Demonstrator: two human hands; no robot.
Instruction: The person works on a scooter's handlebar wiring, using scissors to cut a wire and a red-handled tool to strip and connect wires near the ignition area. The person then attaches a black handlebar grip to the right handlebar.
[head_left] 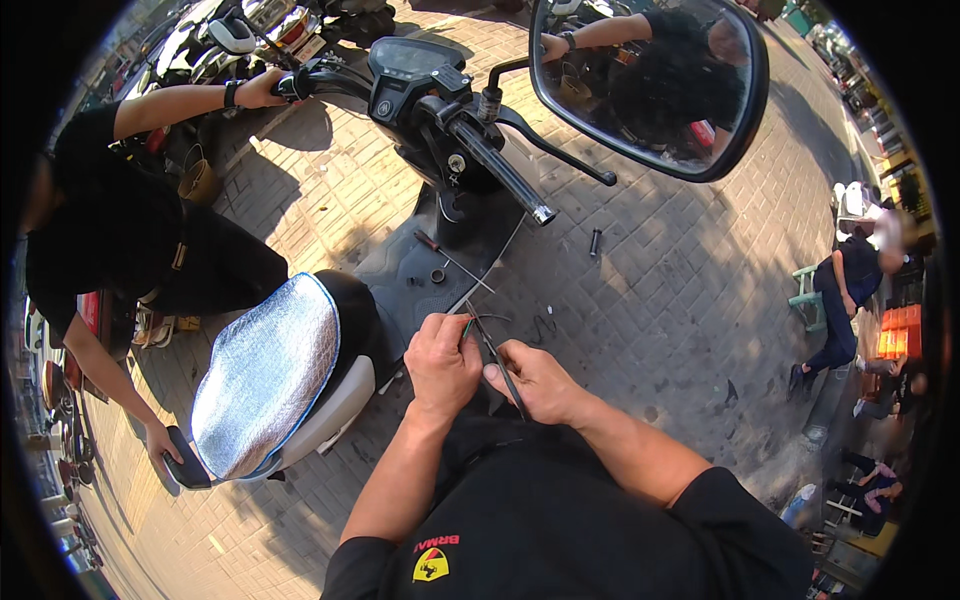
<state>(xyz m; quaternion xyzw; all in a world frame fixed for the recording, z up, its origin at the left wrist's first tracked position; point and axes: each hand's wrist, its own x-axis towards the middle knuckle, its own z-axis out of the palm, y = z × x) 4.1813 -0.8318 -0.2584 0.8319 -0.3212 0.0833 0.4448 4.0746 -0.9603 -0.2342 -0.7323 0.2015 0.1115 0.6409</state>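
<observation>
My left hand (440,360) is closed in a pinch on thin wires (469,326), one of them green, just below the scooter's footboard edge. My right hand (530,380) grips a long, narrow dark tool (500,370), its tip up among the wires by my left fingers. A screwdriver with a red-and-black handle (428,240) and a small round part (437,275) lie on the black footboard (400,292). Above them the right handlebar (495,170) shows a bare metal tube with no grip on it.
A co-worker (120,240) at left holds the far handlebar and touches the scooter's rear. A silver pad (260,370) covers the seat. A large mirror (645,80) hangs upper right. A black cylinder (596,242) lies on paving. Seated people (840,300) line the right; parked scooters stand behind.
</observation>
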